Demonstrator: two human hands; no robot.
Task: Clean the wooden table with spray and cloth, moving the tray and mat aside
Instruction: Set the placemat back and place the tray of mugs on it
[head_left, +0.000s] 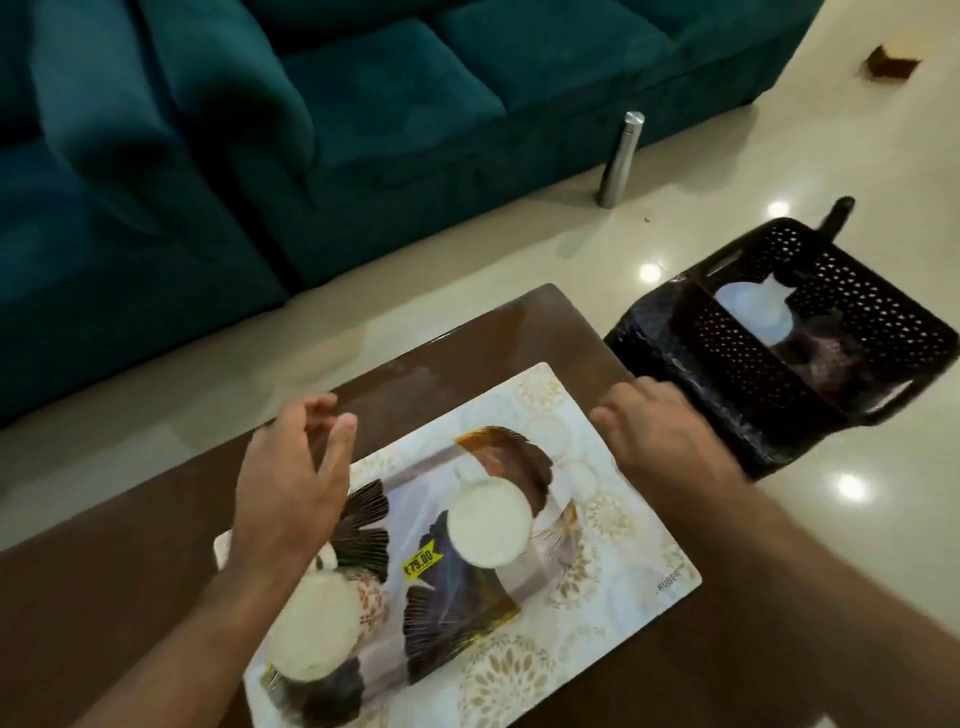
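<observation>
The patterned mat (597, 519) lies flat on the brown wooden bench (130, 597), taking up most of the near end, with a yellow price sticker (422, 560) near its middle and ceiling lights glaring off it. Left hand (291, 467) hovers over the mat's left edge, grip loose and spread, holding nothing. Right hand (660, 431) is at the far right corner; can't tell if its curled fingers pinch anything. Just past it, the black perforated tray (852, 312) sits off the bench's right side. Further back, a teal sofa (337, 130).
</observation>
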